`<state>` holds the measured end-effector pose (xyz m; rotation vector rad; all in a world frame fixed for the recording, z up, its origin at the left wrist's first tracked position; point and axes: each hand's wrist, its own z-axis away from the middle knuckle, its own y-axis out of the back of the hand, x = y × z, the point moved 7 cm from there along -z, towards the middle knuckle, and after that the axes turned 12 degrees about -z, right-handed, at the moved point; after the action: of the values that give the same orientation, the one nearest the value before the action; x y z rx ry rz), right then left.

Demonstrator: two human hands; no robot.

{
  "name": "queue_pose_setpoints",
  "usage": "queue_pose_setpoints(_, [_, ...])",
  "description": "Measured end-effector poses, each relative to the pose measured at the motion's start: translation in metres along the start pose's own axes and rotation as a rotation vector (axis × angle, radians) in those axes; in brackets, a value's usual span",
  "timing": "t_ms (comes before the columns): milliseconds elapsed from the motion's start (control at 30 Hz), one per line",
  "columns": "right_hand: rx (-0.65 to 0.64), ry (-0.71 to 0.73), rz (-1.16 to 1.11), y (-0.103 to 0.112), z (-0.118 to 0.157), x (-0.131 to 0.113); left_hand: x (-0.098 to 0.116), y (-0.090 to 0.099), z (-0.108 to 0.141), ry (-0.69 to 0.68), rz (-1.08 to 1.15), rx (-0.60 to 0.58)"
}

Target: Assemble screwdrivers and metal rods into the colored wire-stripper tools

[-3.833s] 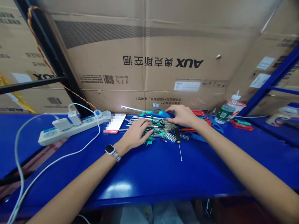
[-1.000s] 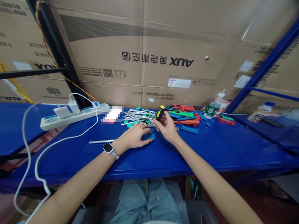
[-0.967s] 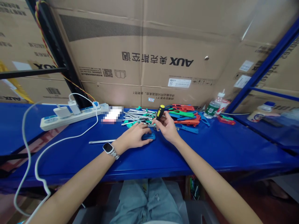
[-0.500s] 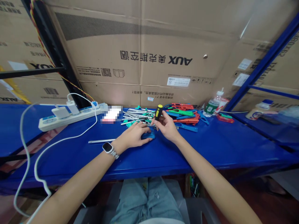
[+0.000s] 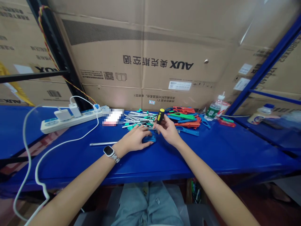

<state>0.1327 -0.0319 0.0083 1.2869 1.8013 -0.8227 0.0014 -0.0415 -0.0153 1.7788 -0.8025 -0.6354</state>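
Note:
On the blue table, my left hand (image 5: 134,138) is closed around a blue plastic part (image 5: 150,138), pressing it down. A silver metal rod (image 5: 101,144) runs out to the left from beneath that hand's wrist; its other end is hidden. My right hand (image 5: 169,131) grips a black and yellow screwdriver (image 5: 160,116) by its handle, nearly upright. Its shaft points down at the right end of the blue part, though the exact contact is too small to make out. Just behind my hands lie silver rods with green ends (image 5: 138,116).
Orange, green and blue plastic parts (image 5: 185,116) are heaped at the back right, near a clear bottle (image 5: 213,110). A white power strip (image 5: 50,125) with chargers and loose cables occupies the left. Cardboard boxes (image 5: 150,40) wall off the back.
The view has tipped up slightly, so everything sits a little lower. Both hands keep their grips; the screwdriver leans slightly more to the right.

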Motion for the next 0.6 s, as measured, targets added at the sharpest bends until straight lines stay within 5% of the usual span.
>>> queue_pose_setpoints(233, [0.026, -0.002, 0.045, 0.0009, 0.0007, 0.0015, -0.0013, 0.0002, 0.0004, 0.001, -0.026, -0.009])
queue_pose_setpoints(467, [0.189, -0.057, 0.016, 0.0079, 0.0012, 0.0075, -0.0019, -0.0008, 0.0017, -0.009, -0.02, -0.006])
queue_pose_setpoints(600, [0.143, -0.122, -0.006, 0.0067, 0.0008, 0.0077, -0.0018, -0.0011, 0.0019, -0.011, -0.002, -0.008])
